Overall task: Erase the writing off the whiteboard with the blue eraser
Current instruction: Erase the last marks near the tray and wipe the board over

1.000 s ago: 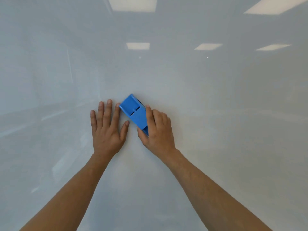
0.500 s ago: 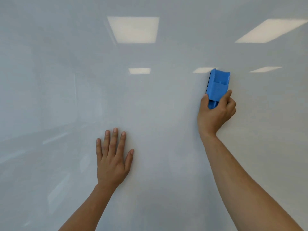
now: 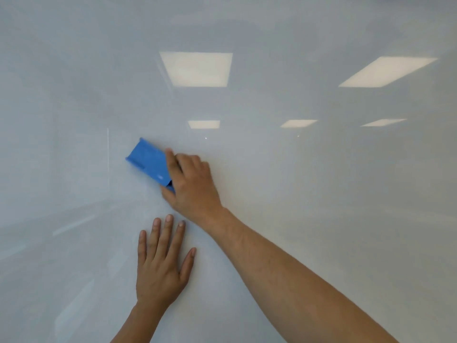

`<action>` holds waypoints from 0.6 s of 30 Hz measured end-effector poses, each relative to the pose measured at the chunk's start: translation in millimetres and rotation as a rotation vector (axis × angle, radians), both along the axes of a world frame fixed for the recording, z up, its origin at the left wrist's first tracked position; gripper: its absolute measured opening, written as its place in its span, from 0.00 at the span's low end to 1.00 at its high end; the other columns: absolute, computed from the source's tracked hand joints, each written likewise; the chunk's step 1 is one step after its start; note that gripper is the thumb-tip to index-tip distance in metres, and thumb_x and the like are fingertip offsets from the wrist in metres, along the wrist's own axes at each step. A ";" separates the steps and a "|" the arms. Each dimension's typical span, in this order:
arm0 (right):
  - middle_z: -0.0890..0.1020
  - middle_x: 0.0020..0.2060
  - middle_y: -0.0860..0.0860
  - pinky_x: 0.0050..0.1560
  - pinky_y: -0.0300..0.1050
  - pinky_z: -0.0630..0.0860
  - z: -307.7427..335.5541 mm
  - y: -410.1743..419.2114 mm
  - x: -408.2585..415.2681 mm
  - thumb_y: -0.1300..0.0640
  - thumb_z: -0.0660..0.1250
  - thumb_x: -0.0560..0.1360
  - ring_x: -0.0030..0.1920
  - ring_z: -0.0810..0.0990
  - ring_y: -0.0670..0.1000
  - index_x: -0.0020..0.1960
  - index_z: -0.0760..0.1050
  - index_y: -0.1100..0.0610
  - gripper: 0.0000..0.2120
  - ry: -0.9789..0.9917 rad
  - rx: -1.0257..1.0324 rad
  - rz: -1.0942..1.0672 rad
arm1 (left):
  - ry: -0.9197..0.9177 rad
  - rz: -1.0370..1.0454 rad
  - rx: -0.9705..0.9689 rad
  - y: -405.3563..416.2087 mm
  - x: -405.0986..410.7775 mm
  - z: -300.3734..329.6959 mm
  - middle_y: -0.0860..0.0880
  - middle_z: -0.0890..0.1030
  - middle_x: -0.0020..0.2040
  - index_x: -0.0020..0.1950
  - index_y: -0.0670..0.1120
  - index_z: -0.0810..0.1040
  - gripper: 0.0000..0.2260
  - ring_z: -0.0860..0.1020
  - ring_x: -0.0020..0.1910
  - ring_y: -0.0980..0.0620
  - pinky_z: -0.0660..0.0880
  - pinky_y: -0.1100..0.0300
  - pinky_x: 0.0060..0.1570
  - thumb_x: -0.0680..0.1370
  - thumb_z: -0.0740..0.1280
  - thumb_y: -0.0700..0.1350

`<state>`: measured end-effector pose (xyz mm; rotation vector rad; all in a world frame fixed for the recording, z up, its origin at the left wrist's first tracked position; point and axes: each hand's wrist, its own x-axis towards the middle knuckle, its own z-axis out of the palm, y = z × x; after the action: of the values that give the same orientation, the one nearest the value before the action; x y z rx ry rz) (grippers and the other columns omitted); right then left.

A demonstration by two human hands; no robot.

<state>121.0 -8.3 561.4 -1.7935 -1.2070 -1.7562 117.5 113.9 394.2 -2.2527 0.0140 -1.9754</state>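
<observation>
Gripping blue eraser, right hand.

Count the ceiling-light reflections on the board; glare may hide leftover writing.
5: large one upper centre, large one upper right, three small ones below at centre, right, far right. Others could lie outside the frame.

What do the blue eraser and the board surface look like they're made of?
Blue eraser: looks like moulded hard plastic with a smooth satin finish and raised edges; its wiping face is hidden against the board. Whiteboard: a glossy, smooth white panel that mirrors the ceiling lights; whether it is glass, enamel or melamine cannot be told.
</observation>
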 end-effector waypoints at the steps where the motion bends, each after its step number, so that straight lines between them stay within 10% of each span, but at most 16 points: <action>1: 0.79 0.55 0.61 0.48 0.55 0.73 -7.9 0.2 1.1 0.53 0.72 0.73 0.52 0.77 0.61 0.72 0.69 0.67 0.32 -0.046 -0.048 -0.014 | -0.007 -0.001 0.004 0.3 1.1 0.4 0.45 0.58 0.80 0.80 0.48 0.57 0.29 0.57 0.79 0.42 0.51 0.40 0.76 0.81 0.53 0.59; 6: 0.80 0.53 0.62 0.45 0.56 0.75 -12.2 -41.1 15.1 0.53 0.73 0.72 0.50 0.79 0.62 0.70 0.70 0.69 0.32 -0.088 0.020 -0.080 | -0.045 -0.017 0.025 -0.2 3.1 1.5 0.45 0.58 0.80 0.80 0.48 0.58 0.28 0.57 0.78 0.41 0.52 0.40 0.76 0.82 0.55 0.58; 18: 0.72 0.66 0.60 0.64 0.48 0.63 -172.9 -219.4 84.2 0.49 0.64 0.80 0.62 0.71 0.60 0.76 0.61 0.63 0.31 0.456 0.988 -0.160 | -0.045 -0.026 0.035 -2.4 1.5 1.5 0.42 0.59 0.79 0.79 0.45 0.60 0.27 0.55 0.79 0.40 0.51 0.38 0.76 0.82 0.59 0.55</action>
<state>205.2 -227.7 388.4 -1.5131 0.0344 -1.4685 119.1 111.5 395.7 -2.1970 0.0719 -2.0224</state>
